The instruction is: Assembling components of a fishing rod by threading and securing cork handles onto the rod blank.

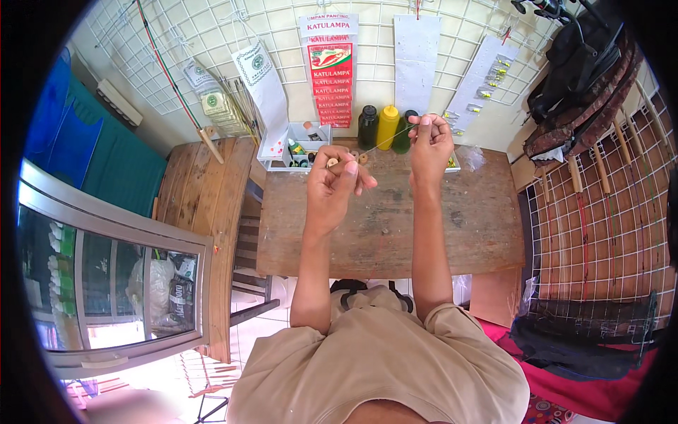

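Note:
Both my hands are raised over the wooden table. A thin, pale fishing line (385, 145) runs taut between them, slanting up to the right. My left hand (333, 185) is closed, thumb against the index finger, pinching the line's lower end; the other fingers curl loosely. Higher up, my right hand (431, 150) pinches the other end between thumb and fingertips. Whether a small hook or knot sits in either pinch is too small to tell. Just behind the hands stand a yellow squeeze bottle (387, 128) and a black bottle (367, 128), with a dark green bottle (401, 134) partly hidden by my right hand.
A white divided tray (282, 164) with small bottles stands at the table's (381, 240) back left. Hanging packets (330, 78) and cards cover the wall grid. A glass-sided cabinet (120, 283) stands left, a wire rack (600, 233) with rods right. Crumpled clear plastic (470, 157) lies back right.

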The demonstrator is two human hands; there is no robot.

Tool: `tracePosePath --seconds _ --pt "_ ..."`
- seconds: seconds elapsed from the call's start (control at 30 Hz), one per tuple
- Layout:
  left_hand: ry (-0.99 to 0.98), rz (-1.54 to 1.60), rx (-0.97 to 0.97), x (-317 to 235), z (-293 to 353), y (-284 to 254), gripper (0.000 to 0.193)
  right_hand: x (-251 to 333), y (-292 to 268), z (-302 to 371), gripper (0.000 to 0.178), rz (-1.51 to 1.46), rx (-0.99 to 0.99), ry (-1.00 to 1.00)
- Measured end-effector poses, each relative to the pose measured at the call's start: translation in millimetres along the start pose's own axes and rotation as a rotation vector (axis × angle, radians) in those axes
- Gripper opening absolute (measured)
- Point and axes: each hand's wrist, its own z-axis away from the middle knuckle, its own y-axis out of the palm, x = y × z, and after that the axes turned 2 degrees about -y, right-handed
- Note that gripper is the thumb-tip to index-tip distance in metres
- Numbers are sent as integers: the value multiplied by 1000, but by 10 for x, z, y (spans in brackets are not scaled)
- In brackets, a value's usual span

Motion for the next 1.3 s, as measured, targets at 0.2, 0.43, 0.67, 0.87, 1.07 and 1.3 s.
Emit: tracePosePath --seconds 0.2,0.43,0.67,0.87,1.07,1.3 --pt "-13 -114 -18 -19 41 -170 8 -42 -169 -31 7 -69 -50 67" --pt "-8 -246 -7 2 41 -115 11 7 -234 37 12 45 58 70" --pt "108 -267 -95 82 -57 -167 15 333 -208 317 23 567 134 -454" --pt "117 -294 -113 80 -96 -216 17 583 -311 714 27 599 740 -473" --pt "159 -296 -131 106 -131 -246 14 525 -318 721 23 564 902 -25" --pt "185 -328 -157 178 -112 -238 13 -70 -276 684 13 366 612 73"
